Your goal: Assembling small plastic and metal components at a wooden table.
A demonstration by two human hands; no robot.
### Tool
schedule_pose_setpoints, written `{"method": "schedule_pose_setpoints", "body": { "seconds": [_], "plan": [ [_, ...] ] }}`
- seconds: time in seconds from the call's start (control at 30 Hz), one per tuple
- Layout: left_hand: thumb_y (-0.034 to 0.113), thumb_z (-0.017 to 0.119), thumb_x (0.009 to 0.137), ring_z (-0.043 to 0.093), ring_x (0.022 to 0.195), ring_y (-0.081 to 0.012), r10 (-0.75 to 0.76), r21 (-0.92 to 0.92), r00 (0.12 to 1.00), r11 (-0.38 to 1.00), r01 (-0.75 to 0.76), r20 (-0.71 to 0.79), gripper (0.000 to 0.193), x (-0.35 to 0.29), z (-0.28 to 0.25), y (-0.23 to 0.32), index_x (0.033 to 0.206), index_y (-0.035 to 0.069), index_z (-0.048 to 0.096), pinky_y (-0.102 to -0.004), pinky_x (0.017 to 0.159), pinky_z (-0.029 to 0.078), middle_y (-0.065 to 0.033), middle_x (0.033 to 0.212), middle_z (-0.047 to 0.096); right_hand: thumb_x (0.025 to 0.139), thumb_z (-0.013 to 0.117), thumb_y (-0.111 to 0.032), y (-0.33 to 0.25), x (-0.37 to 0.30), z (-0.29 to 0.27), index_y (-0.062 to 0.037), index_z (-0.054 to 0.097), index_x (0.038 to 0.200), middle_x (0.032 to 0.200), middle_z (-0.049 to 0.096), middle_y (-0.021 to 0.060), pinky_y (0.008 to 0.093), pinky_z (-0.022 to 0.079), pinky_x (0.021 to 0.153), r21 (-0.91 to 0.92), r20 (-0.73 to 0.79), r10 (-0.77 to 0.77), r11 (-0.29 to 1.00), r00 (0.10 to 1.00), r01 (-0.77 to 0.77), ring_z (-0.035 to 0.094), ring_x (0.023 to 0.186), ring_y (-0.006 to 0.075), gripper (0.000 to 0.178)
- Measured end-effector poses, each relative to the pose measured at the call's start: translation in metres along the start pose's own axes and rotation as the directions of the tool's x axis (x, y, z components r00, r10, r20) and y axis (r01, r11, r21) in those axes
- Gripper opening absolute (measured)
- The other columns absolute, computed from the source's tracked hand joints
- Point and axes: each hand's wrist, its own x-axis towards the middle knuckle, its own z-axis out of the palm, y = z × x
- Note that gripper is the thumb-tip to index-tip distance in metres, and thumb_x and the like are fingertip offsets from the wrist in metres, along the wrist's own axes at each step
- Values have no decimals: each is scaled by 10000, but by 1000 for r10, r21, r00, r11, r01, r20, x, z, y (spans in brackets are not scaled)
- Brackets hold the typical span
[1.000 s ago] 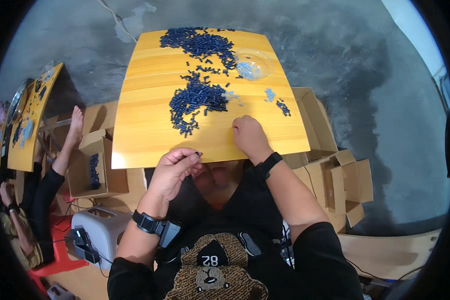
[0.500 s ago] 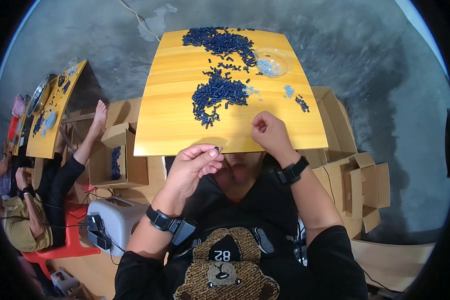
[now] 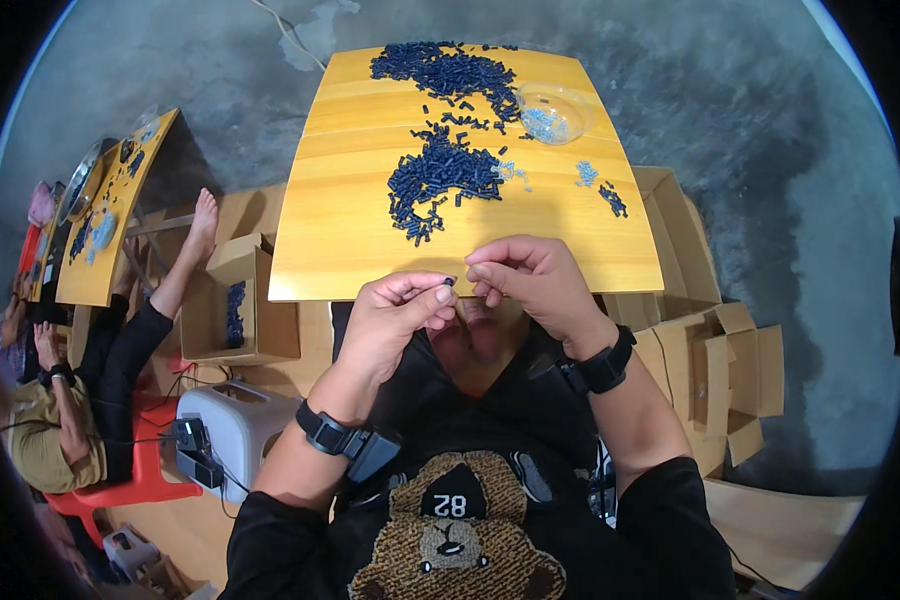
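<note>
1. Cardboard boxes: three open ones are counted. In the left box (image 3: 273, 322), dark blue pieces are seen. The contents of the rear right box (image 3: 682, 245) and the front right box (image 3: 712, 390) cannot be made out.
2. One clear round dish (image 3: 562, 95) is seen on the yellow worktop (image 3: 350, 255); pale blue pieces are contained in it.
3. Two large dark piles are counted, the far pile (image 3: 445, 75) and the near pile (image 3: 435, 178), with loose pieces scattered between them. Individual pieces are too many to be counted.
4. One small dark cluster (image 3: 613, 198) is noted at right, beside a pale cluster (image 3: 586, 174). Further pale bits (image 3: 510, 171) are noted at the near pile's right edge.
5. One dark piece (image 3: 450, 281) is pinched between the thumb and index finger of the left hand (image 3: 402, 312), over the worktop's near edge.
6. The right hand (image 3: 545, 285) is held just beside it, fingers narrowly set; whether anything is gripped cannot be told.
</note>
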Motion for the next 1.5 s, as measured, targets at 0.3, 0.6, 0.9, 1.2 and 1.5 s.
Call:
{"method": "schedule_pose_setpoints", "body": {
  "seconds": [0.3, 0.6, 0.9, 1.2, 1.5],
  "plan": [
    [86, 627, 823, 607, 701, -109, 47, 76, 998, 996, -51, 52, 148, -7, 2, 0, 959, 27, 632, -216, 626, 487, -57, 801, 645, 827, 616, -79, -2, -6, 15, 20, 638, 909, 777, 629, 26, 200, 473, 616, -73, 30, -72, 995, 997, 74, 575, 681, 61, 131],
    [80, 634, 818, 589, 687, -93, 69, 97, 996, 993, -73, 53, 142, -10, 4, 2, 949, 27, 641, -206, 620, 471, -41, 781, 641, 816, 625, -93, -1, -9, 21, 19, 644, 892, 770, 634, 27, 206, 470, 627, -116, 6, -28, 993, 1000, 28, 573, 689, 60, 136],
    [76, 639, 815, 569, 675, -75, 78, 109, 996, 991, -81, 32, 139, -7, -1, -6, 940, 16, 644, -195, 618, 459, -30, 780, 638, 800, 617, -85, 20, -9, 32, 22, 645, 862, 746, 628, 67, 239, 461, 604, -236, -86, -132, 966, 987, 109, 594, 673, 119, 127],
    [41, 616, 826, 552, 664, -75, 91, 89, 996, 992, -89, -20, 120, -8, -7, -9, 932, -13, 635, -195, 604, 441, -36, 774, 622, 777, 592, -49, 33, -10, 46, 35, 632, 874, 720, 590, 96, 266, 453, 594, -458, -134, -364, 848, 922, 268, 579, 652, 168, 135],
    [81, 630, 821, 569, 671, -82, 79, 87, 997, 993, -81, 23, 128, -5, -13, -12, 934, 20, 641, -201, 610, 451, -34, 780, 637, 792, 602, -28, 35, -7, 43, 26, 627, 917, 790, 607, 56, 213, 454, 601, -284, -148, -282, 930, 948, 232, 564, 670, 93, 139]
  ]
}}
